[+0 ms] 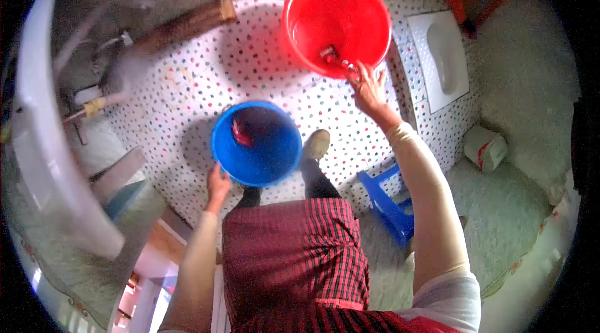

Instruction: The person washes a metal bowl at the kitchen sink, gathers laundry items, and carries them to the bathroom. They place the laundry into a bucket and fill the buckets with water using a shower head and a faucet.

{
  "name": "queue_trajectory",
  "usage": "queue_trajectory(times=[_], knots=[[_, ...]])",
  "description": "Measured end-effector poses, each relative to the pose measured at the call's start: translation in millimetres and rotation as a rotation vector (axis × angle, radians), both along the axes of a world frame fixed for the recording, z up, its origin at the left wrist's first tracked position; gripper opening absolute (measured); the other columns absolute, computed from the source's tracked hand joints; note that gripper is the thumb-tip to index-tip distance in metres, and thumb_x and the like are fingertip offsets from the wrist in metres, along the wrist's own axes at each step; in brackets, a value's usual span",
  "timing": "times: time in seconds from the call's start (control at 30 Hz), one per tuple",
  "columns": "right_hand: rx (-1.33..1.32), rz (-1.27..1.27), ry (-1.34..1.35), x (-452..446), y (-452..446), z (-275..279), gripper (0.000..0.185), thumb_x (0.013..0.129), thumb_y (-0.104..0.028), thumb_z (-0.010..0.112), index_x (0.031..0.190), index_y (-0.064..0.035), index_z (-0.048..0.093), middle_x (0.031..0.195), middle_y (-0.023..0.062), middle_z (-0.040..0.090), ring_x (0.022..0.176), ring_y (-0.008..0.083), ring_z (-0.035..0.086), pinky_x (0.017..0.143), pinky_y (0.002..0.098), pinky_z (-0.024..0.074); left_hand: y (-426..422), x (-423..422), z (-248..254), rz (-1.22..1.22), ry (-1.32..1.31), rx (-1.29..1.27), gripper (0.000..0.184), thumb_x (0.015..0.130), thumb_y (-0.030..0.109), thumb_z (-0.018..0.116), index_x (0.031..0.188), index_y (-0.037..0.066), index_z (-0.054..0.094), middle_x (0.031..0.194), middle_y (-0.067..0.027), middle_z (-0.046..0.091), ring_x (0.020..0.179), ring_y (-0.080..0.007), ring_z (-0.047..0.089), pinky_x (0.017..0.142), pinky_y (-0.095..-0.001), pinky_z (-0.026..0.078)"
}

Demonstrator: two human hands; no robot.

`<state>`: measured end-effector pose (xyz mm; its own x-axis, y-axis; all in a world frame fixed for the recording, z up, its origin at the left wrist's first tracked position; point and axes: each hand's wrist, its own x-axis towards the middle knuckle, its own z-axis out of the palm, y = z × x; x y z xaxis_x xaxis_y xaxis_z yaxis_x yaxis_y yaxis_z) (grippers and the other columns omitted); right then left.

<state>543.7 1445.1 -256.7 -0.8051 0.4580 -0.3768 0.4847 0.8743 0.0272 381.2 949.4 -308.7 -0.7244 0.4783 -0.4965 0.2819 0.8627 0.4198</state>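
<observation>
My left hand (217, 186) is closed on the lower left rim of a blue bucket (269, 155), which has a dark red item (242, 133) inside near its left wall. Farther forward and to the right is a larger red bucket (337, 14). My right hand (369, 89) is at that bucket's near rim, its fingers bent around something shiny and small that I cannot make out. Inside the red bucket, close to this hand, lies a small dark and silvery object (328, 53).
A squat toilet pan (445, 61) is set in the floor at the right. Below it are a blue plastic stool (387, 208) and a white bin (485, 147). A wooden beam (187, 23) lies at the upper left, and a white curved edge (40, 114) fills the far left.
</observation>
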Motion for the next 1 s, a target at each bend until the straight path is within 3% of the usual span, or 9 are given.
queue_trajectory(times=[0.13, 0.17, 0.23, 0.4, 0.5, 0.57, 0.67, 0.8, 1.0], knots=[[-0.176, -0.101, 0.128, -18.1, 12.7, 104.4, 0.048, 0.071, -0.03, 0.065, 0.117, -0.0219, 0.054, 0.134, 0.0127, 0.034, 0.12, 0.0338, 0.034, 0.093, 0.061, 0.0268, 2.4, 40.3, 64.6, -0.011, -0.23, 0.175, 0.03, 0.079, 0.009, 0.058, 0.108, 0.003, 0.055, 0.09, -0.0121, 0.06, 0.079, -0.0247, 0.057, 0.071, -0.0349, 0.047], [-0.224, -0.129, 0.166, -31.2, 19.3, 137.3, 0.047, 0.071, -0.032, 0.066, 0.116, -0.0213, 0.055, 0.132, 0.0125, 0.036, 0.119, 0.0339, 0.036, 0.093, 0.059, 0.0291, 30.7, 38.4, 118.7, -0.212, -0.21, 0.168, 0.026, 0.081, 0.009, 0.056, 0.107, 0.002, 0.056, 0.09, -0.0129, 0.059, 0.079, -0.0253, 0.058, 0.069, -0.0353, 0.048], [-0.262, -0.105, 0.459, -59.7, 36.7, 191.0, 0.05, 0.071, -0.033, 0.067, 0.117, -0.0163, 0.055, 0.129, 0.0148, 0.041, 0.113, 0.0355, 0.043, 0.09, 0.0493, 0.0377, 56.3, 47.6, 189.3, -0.193, -0.305, 0.271, 0.027, 0.081, 0.009, 0.056, 0.107, 0.0, 0.056, 0.099, -0.0171, 0.057, 0.086, -0.0313, 0.057, 0.075, -0.0386, 0.047], [-0.628, -0.39, 0.973, -164.8, 66.3, 333.6, 0.056, 0.076, -0.031, 0.068, 0.122, -0.0067, 0.049, 0.126, 0.015, 0.045, 0.107, 0.0309, 0.05, 0.084, 0.0397, 0.0449, 119.5, 21.2, 366.4, -0.427, 0.052, 0.543, 0.024, 0.085, 0.009, 0.053, 0.106, 0.0, 0.057, 0.105, -0.0176, 0.056, 0.094, -0.0307, 0.057, 0.081, -0.038, 0.046], [-1.051, -0.476, 1.325, -210.4, 55.6, 424.7, 0.058, 0.079, -0.032, 0.066, 0.124, -0.002, 0.045, 0.123, 0.0135, 0.048, 0.104, 0.0216, 0.052, 0.078, 0.0329, 0.0476, 129.2, -7.6, 444.1, -0.256, 0.188, 0.629, 0.025, 0.081, 0.006, 0.054, 0.104, -0.001, 0.056, 0.1, -0.0191, 0.057, 0.092, -0.0349, 0.056, 0.08, -0.0405, 0.045], [-1.24, -0.441, 1.309, -235.3, 51.5, 455.7, 0.054, 0.082, -0.027, 0.064, 0.123, 0.0007, 0.044, 0.118, 0.0128, 0.051, 0.099, 0.0166, 0.054, 0.073, 0.0298, 0.0487, 115.6, -15.0, 473.4, -0.151, 0.24, 0.619, 0.023, 0.081, 0.006, 0.054, 0.103, -0.001, 0.056, 0.098, -0.0187, 0.057, 0.089, -0.0347, 0.056, 0.078, -0.0396, 0.046], [-1.492, -0.336, 1.294, -267.9, 54.9, 461.4, 0.039, 0.084, -0.024, 0.061, 0.113, -0.0009, 0.051, 0.104, 0.0104, 0.057, 0.092, 0.0167, 0.057, 0.065, 0.0298, 0.0494, 81.2, -5.5, 479.1, -0.066, 0.151, 0.557, 0.02, 0.082, 0.006, 0.053, 0.101, 0.001, 0.057, 0.095, -0.0181, 0.058, 0.087, -0.0346, 0.057, 0.074, -0.039, 0.047], [-1.411, -0.485, 1.217, -275.7, 58.2, 463.2, 0.024, 0.085, -0.028, 0.058, 0.095, -0.0068, 0.052, 0.093, 0.0045, 0.06, 0.086, 0.0178, 0.059, 0.069, 0.0321, 0.0487, 20.5, 37.0, 463.0, -0.101, 0.118, 0.533, 0.017, 0.083, 0.008, 0.054, 0.098, 0.002, 0.058, 0.092, -0.0171, 0.059, 0.083, -0.0344, 0.057, 0.071, -0.0398, 0.047], [-1.305, -0.548, 1.094, -259.0, 52.0, 489.0, 0.017, 0.084, -0.028, 0.058, 0.089, -0.0123, 0.056, 0.085, 0.0022, 0.063, 0.08, 0.0129, 0.059, 0.067, 0.0316, 0.045, -108.8, 95.6, 393.2, -0.008, 0.111, 0.326, 0.018, 0.083, 0.012, 0.055, 0.096, 0.0, 0.059, 0.086, -0.0166, 0.059, 0.076, -0.0311, 0.059, 0.064, -0.0402, 0.048]])
